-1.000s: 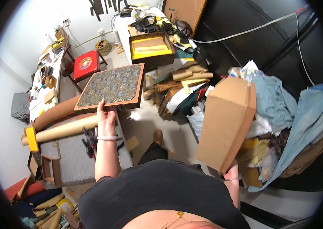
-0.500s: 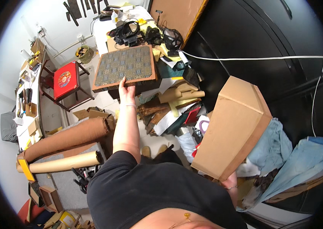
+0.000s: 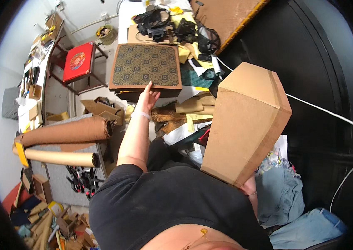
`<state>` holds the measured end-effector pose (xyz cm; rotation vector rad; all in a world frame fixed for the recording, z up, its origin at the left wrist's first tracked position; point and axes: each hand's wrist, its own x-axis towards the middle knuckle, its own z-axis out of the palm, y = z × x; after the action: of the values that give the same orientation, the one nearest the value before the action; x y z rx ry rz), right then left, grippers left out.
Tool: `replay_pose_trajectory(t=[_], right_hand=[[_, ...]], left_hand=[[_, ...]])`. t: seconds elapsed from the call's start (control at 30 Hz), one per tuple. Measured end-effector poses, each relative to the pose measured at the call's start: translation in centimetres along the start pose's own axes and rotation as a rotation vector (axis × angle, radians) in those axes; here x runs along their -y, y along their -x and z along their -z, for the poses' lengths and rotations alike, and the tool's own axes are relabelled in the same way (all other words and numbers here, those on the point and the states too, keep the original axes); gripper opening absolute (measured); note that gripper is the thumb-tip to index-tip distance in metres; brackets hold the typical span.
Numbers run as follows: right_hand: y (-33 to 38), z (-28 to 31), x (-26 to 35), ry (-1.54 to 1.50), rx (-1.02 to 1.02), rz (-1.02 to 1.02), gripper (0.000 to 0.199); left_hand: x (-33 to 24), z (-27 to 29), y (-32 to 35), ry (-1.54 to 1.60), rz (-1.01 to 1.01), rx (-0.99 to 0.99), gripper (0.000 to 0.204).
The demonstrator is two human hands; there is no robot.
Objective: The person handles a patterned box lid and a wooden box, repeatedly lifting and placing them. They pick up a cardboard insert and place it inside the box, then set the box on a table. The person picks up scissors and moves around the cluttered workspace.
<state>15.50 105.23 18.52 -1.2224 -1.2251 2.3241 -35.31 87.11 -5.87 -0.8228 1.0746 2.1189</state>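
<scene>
My left hand reaches forward to the near edge of a flat box with a dark, gold-patterned top and brown border. Its thumb lies on the top edge and the other fingers curl at the front side, so it grips the rim. The box rests at the near end of the cluttered white table. At my right side, my right hand holds a large plain cardboard box by its lower end. That box stands tilted against my body and hides most of the right hand's fingers.
Black straps and gear lie behind the patterned box. Brown paper pieces are heaped below the table. Brown and tan rolls lie at left, near a red-seated chair. Denim clothes hang at right beside a black panel.
The patterned box has come level and squarer to the table, with my left hand still at its edge. My view has turned, and the cardboard box stands more upright and closer in.
</scene>
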Motion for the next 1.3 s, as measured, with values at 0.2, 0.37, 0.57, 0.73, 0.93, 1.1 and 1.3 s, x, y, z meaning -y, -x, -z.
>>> replay_pose_trajectory(t=[0.2,0.37,0.57,0.73,0.93,1.1,1.3], right_hand=[[-5.3,-2.0,1.4,-0.096,-0.084,-0.111,0.04],[-9.9,-7.0,2.6,0.138,-0.225,0.012,0.03],[-13.2,-11.2,4.4,0.246,-0.275,0.023,0.032],[-13.3,-13.9,5.2,0.294,-0.333,0.11,0.03],[-13.7,-15.9,5.9,0.133,-0.286,0.118,0.031],[-14.9,-16.2,5.6,0.223,-0.483,0.12,0.032],[-18.0,-21.1,6.4,0.315,-0.482,0.163,0.032]], left_hand=[[-6.4,2.3,8.6,-0.898,-0.041,0.178,0.05],[-14.1,3.2,8.9,-0.96,-0.951,-0.312,0.039],[-20.3,2.9,-3.5,-1.337,-0.668,-0.31,0.084],[-19.1,4.8,-5.7,-1.123,-0.648,0.021,0.057],[-17.1,8.0,-6.4,-0.783,-0.446,0.077,0.053],[-17.2,7.0,-6.5,-0.909,-0.497,0.04,0.053],[-18.1,5.9,-5.4,-0.895,-0.505,0.038,0.051]])
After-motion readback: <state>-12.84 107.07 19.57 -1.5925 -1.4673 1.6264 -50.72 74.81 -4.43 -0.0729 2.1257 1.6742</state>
